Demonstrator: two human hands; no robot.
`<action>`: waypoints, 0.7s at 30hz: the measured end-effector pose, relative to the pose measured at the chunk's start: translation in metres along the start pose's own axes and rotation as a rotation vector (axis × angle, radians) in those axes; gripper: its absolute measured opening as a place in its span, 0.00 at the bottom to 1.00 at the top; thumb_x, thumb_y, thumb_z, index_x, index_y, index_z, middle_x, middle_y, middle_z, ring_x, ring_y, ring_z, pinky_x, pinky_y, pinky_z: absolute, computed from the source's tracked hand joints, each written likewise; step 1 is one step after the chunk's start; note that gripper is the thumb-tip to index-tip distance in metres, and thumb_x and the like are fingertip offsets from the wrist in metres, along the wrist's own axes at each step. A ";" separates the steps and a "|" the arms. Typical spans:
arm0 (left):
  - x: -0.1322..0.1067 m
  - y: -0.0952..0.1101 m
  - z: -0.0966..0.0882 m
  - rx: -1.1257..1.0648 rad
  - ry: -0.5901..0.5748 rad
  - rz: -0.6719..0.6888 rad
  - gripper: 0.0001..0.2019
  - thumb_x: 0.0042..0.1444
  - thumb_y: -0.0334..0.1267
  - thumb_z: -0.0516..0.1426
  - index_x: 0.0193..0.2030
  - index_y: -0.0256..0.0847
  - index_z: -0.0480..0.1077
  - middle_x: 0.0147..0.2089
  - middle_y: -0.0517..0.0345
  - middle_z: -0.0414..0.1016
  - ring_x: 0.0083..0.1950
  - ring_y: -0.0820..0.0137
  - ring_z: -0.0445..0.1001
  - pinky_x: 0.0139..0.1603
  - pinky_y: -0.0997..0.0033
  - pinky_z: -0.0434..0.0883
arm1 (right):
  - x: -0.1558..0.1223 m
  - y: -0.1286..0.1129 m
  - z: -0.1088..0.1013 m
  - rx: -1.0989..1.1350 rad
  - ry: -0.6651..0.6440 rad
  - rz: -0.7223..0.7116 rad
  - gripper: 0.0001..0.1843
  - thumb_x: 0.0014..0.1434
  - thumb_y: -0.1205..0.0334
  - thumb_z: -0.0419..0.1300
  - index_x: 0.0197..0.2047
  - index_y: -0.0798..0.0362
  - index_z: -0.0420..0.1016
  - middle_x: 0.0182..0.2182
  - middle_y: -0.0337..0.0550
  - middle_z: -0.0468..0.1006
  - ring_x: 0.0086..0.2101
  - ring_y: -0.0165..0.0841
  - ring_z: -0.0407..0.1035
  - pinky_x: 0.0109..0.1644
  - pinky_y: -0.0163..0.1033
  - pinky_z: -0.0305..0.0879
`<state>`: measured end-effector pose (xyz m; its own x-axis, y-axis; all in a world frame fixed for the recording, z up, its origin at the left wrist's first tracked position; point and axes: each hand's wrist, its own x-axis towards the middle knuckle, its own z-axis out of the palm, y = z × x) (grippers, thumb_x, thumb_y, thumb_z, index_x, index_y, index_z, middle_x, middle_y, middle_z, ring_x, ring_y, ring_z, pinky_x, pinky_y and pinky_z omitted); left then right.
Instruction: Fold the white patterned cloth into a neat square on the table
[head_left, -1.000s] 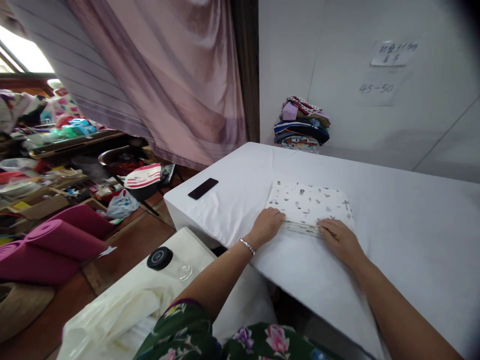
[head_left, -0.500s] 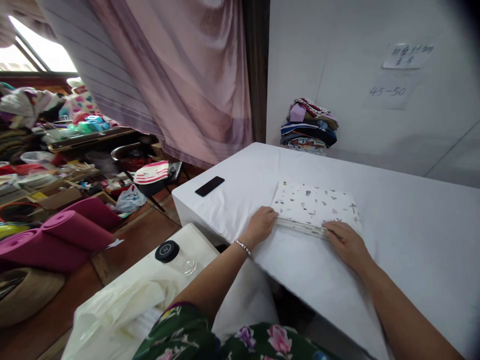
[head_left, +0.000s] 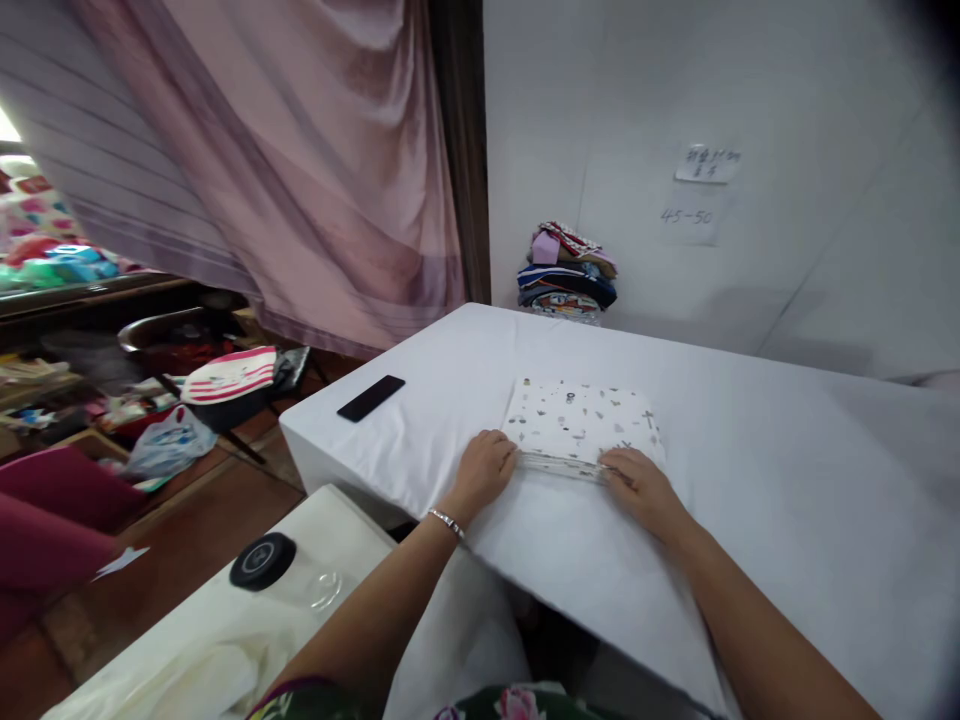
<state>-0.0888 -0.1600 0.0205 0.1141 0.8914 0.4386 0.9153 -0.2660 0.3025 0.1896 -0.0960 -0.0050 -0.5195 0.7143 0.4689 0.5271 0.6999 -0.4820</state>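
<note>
A folded white cloth (head_left: 576,415) printed with small grey and brown motifs lies flat in several layers on the white-covered table (head_left: 795,480). At its near left corner, the fingers of my left hand (head_left: 486,466) close on the layered edge; a silver bracelet circles that wrist. My right hand (head_left: 643,488) grips the near edge toward the right, fingertips on top. Its thumb is partly hidden, as are the undersides of both hands.
A black phone (head_left: 371,398) lies on the table's left part. Folded garments (head_left: 568,275) are stacked against the back wall. To the lower left, a cream surface (head_left: 337,520) bears a black-lidded jar (head_left: 262,561). A chair (head_left: 229,375) stands beyond the table's left edge.
My view has swung right, so everything sits farther left in the picture. Both hands stay at the cloth's near edge, and the cloth looks unchanged.
</note>
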 end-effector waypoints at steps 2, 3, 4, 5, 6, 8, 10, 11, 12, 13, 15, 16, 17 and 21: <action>0.007 0.008 0.002 -0.024 0.051 0.002 0.09 0.61 0.37 0.50 0.39 0.41 0.71 0.41 0.55 0.71 0.44 0.67 0.67 0.47 0.63 0.66 | 0.000 -0.001 -0.002 0.035 0.058 0.022 0.12 0.58 0.59 0.53 0.42 0.48 0.75 0.43 0.45 0.76 0.46 0.37 0.68 0.53 0.48 0.63; 0.011 0.013 0.004 -0.038 0.068 0.020 0.10 0.61 0.38 0.49 0.40 0.41 0.71 0.42 0.54 0.71 0.46 0.67 0.67 0.48 0.63 0.65 | 0.001 0.001 -0.005 0.050 0.114 0.046 0.12 0.58 0.59 0.53 0.42 0.48 0.75 0.43 0.45 0.76 0.46 0.37 0.68 0.53 0.47 0.63; 0.015 0.018 0.008 -0.048 0.077 0.049 0.10 0.61 0.38 0.49 0.43 0.41 0.70 0.44 0.54 0.71 0.47 0.66 0.66 0.49 0.62 0.65 | 0.001 0.005 -0.008 0.059 0.188 0.083 0.13 0.57 0.59 0.53 0.42 0.49 0.75 0.43 0.46 0.76 0.46 0.37 0.68 0.52 0.46 0.64; 0.017 0.024 0.012 -0.055 0.076 0.083 0.10 0.61 0.37 0.49 0.44 0.41 0.70 0.46 0.53 0.71 0.49 0.66 0.66 0.50 0.62 0.65 | 0.001 0.010 -0.012 0.064 0.268 0.138 0.13 0.57 0.58 0.52 0.41 0.49 0.75 0.43 0.46 0.76 0.46 0.37 0.68 0.50 0.45 0.64; 0.019 0.029 0.016 -0.057 0.067 0.118 0.10 0.61 0.37 0.50 0.45 0.41 0.69 0.47 0.53 0.71 0.50 0.66 0.66 0.51 0.61 0.64 | 0.001 0.016 -0.017 0.064 0.344 0.219 0.13 0.56 0.57 0.52 0.40 0.50 0.75 0.42 0.47 0.76 0.44 0.38 0.68 0.48 0.45 0.65; 0.020 0.036 0.025 -0.047 0.032 0.172 0.10 0.60 0.36 0.50 0.46 0.41 0.69 0.48 0.53 0.71 0.51 0.65 0.66 0.52 0.61 0.64 | -0.001 0.031 -0.027 0.069 0.435 0.445 0.14 0.54 0.55 0.53 0.37 0.52 0.75 0.38 0.46 0.77 0.40 0.38 0.69 0.43 0.43 0.66; 0.018 0.040 0.033 -0.028 0.009 0.189 0.10 0.60 0.36 0.51 0.46 0.41 0.68 0.47 0.53 0.71 0.51 0.65 0.66 0.52 0.60 0.63 | -0.003 0.045 -0.034 0.101 0.421 0.668 0.15 0.52 0.52 0.53 0.33 0.53 0.75 0.32 0.44 0.77 0.34 0.37 0.69 0.37 0.40 0.64; 0.016 0.040 0.036 -0.019 0.007 0.187 0.10 0.60 0.36 0.51 0.47 0.41 0.68 0.47 0.53 0.71 0.51 0.65 0.66 0.52 0.59 0.63 | -0.004 0.050 -0.036 0.119 0.393 0.739 0.16 0.51 0.51 0.53 0.31 0.53 0.74 0.28 0.43 0.77 0.31 0.36 0.69 0.34 0.39 0.63; 0.014 0.040 0.038 -0.012 0.008 0.181 0.10 0.60 0.36 0.51 0.47 0.41 0.68 0.47 0.52 0.71 0.50 0.64 0.66 0.52 0.59 0.63 | -0.005 0.053 -0.037 0.133 0.367 0.780 0.16 0.51 0.49 0.53 0.28 0.53 0.73 0.25 0.41 0.75 0.28 0.35 0.68 0.31 0.38 0.62; 0.013 0.039 0.039 -0.007 0.011 0.174 0.10 0.60 0.36 0.51 0.47 0.41 0.67 0.48 0.52 0.71 0.50 0.64 0.66 0.52 0.58 0.63 | -0.006 0.054 -0.037 0.147 0.347 0.797 0.17 0.51 0.48 0.53 0.26 0.53 0.72 0.22 0.40 0.74 0.25 0.33 0.66 0.29 0.37 0.60; 0.011 0.039 0.039 -0.008 0.008 0.170 0.11 0.60 0.35 0.51 0.48 0.42 0.67 0.48 0.52 0.71 0.50 0.64 0.66 0.52 0.58 0.63 | -0.006 0.052 -0.037 0.153 0.313 0.800 0.19 0.51 0.45 0.54 0.22 0.52 0.70 0.18 0.37 0.71 0.22 0.31 0.63 0.26 0.35 0.56; 0.011 0.039 0.039 -0.012 0.004 0.170 0.11 0.60 0.35 0.51 0.48 0.42 0.67 0.48 0.52 0.71 0.50 0.64 0.66 0.52 0.58 0.63 | -0.005 0.049 -0.037 0.145 0.291 0.803 0.20 0.50 0.44 0.54 0.21 0.52 0.69 0.17 0.37 0.69 0.22 0.31 0.62 0.25 0.35 0.55; 0.011 0.039 0.038 -0.017 0.000 0.171 0.11 0.60 0.35 0.51 0.49 0.42 0.67 0.48 0.52 0.71 0.50 0.64 0.66 0.52 0.58 0.63 | -0.005 0.046 -0.037 0.131 0.265 0.804 0.20 0.50 0.44 0.54 0.21 0.51 0.68 0.17 0.36 0.69 0.22 0.31 0.62 0.25 0.35 0.54; 0.011 0.040 0.038 -0.025 0.006 0.171 0.12 0.59 0.35 0.51 0.49 0.42 0.67 0.48 0.52 0.71 0.50 0.64 0.67 0.52 0.58 0.64 | -0.002 0.039 -0.040 0.066 0.204 0.793 0.17 0.49 0.46 0.55 0.21 0.50 0.67 0.18 0.36 0.70 0.23 0.31 0.63 0.27 0.35 0.55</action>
<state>-0.0366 -0.1472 0.0056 0.2651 0.8300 0.4907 0.8726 -0.4230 0.2442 0.2379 -0.0707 0.0047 0.1264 0.9876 0.0927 0.6426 -0.0103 -0.7661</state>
